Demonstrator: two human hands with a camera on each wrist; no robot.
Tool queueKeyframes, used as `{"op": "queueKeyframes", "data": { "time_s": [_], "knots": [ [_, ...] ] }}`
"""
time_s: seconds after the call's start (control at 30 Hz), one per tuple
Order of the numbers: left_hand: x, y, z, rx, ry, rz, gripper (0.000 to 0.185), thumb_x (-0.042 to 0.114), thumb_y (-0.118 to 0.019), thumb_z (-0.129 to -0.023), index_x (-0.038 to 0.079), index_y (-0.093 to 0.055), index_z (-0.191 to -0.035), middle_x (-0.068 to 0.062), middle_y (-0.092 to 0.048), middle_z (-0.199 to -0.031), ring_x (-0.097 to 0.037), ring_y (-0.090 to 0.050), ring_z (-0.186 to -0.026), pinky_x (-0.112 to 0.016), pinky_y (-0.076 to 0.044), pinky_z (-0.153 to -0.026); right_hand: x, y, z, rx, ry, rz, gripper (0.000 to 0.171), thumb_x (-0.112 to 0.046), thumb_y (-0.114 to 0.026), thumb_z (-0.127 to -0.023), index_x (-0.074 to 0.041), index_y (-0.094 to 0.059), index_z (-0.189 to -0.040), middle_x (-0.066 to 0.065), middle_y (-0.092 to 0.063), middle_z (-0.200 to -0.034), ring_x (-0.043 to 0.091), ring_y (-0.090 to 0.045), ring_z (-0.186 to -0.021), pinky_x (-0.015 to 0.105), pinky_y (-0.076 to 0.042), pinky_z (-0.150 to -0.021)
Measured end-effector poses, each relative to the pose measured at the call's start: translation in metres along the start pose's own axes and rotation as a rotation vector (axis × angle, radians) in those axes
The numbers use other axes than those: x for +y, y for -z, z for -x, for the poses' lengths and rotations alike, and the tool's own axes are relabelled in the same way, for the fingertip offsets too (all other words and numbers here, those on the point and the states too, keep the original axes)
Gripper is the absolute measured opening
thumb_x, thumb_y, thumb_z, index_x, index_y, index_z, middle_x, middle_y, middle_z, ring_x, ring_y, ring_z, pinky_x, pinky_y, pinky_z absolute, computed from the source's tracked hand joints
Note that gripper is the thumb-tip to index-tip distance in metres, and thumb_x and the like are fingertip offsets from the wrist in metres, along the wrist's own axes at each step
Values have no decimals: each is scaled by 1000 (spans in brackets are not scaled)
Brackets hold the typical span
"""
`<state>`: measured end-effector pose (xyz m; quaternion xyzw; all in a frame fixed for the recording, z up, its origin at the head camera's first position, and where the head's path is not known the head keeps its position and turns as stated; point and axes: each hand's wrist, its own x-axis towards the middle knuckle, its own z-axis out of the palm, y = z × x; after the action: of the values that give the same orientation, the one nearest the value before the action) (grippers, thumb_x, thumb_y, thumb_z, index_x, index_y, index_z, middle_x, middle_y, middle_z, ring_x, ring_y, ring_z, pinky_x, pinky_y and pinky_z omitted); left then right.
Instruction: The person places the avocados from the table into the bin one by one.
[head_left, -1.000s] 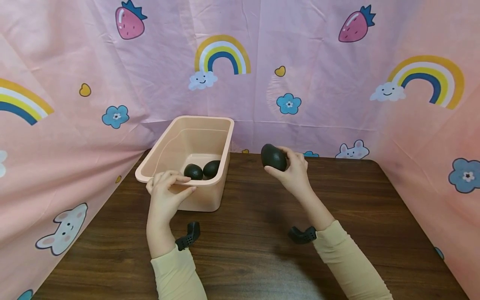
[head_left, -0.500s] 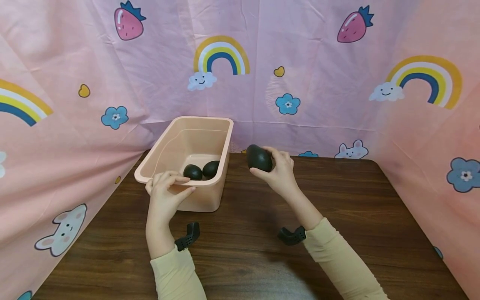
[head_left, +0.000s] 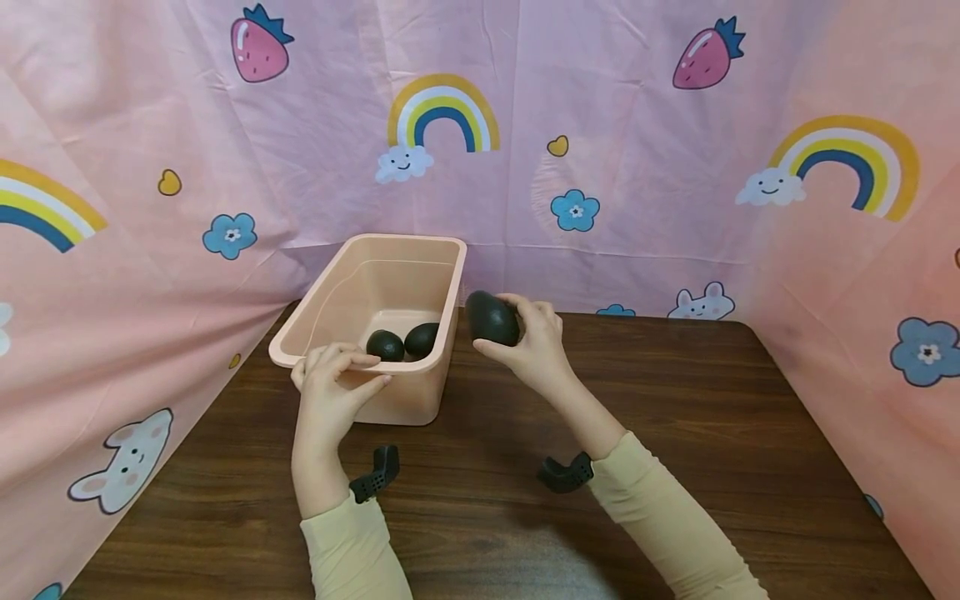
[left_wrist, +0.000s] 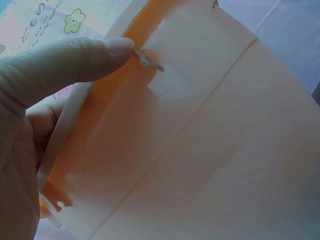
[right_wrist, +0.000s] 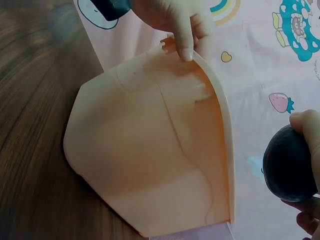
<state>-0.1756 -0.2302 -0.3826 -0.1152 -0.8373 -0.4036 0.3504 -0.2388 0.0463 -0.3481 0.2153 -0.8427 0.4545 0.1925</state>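
Observation:
My right hand [head_left: 536, 342] grips a dark avocado [head_left: 492, 319] between thumb and fingers, in the air just right of the bin. In the right wrist view the avocado [right_wrist: 289, 164] is at the right edge. At the near rim of the pale peach plastic bin [head_left: 450, 292], my left hand [head_left: 330, 387] pinches the edge, fingers over the top and thumb outside below it. The left wrist view shows that thumb against the bin's outer wall [left_wrist: 200, 140]. Two more avocados, one [head_left: 386, 345] beside another [head_left: 422, 340], lie inside the bin near its front.
The bin stands on a dark wood table [head_left: 675, 400], toward the back left. Printed pink cloth [head_left: 630, 100] hangs behind and along both sides. A black camera mount sits on each wrist, the left one [head_left: 377, 473] and the right one [head_left: 565, 473].
My right hand has carried its avocado leftward, closer to the bin's right side. My left hand stays on the near rim, and the bin with its two avocados has not moved.

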Motion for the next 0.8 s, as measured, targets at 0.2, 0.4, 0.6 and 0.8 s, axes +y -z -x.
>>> {"op": "queueKeyframes", "data": {
  "time_s": [0.2, 0.4, 0.6, 0.8],
  "knots": [
    [-1, -1, 0, 4, -7, 1, 27, 7, -88, -65, 9, -74, -87, 0, -64, -93, -18, -44, -99, -45, -5, -100, -7, -8, -2, -5, 24, 9, 66, -35, -85, -71, -14, -57, -127, 4, -61, -104, 20, -38, -106, 46, -25, -91],
    [-3, -2, 1, -4, 3, 2, 27, 8, -88, -65, 9, -74, -88, 0, -64, -93, -18, -44, -99, -46, -5, -101, -15, -15, -5, -21, 35, 10, 67, -35, -85, -70, -14, -57, -128, 3, -62, -103, 20, -38, -107, 46, -25, -92],
    [-2, -1, 0, -8, 8, 0, 26, 8, -88, -65, 9, -74, -87, -1, -64, -93, -18, -43, -98, -45, -6, -100, -22, -23, -10, -25, 58, 18, 68, -36, -86, -70, -13, -57, -128, 2, -63, -106, 19, -38, -107, 45, -25, -93],
    [-1, 0, 0, -15, 10, -5, 26, 7, -88, -66, 8, -73, -87, -2, -64, -94, -18, -43, -98, -46, -6, -100, -32, -29, -16, -43, 72, 22, 71, -39, -84, -71, -11, -56, -130, 3, -61, -111, 19, -39, -106, 44, -24, -94]
  ]
}}
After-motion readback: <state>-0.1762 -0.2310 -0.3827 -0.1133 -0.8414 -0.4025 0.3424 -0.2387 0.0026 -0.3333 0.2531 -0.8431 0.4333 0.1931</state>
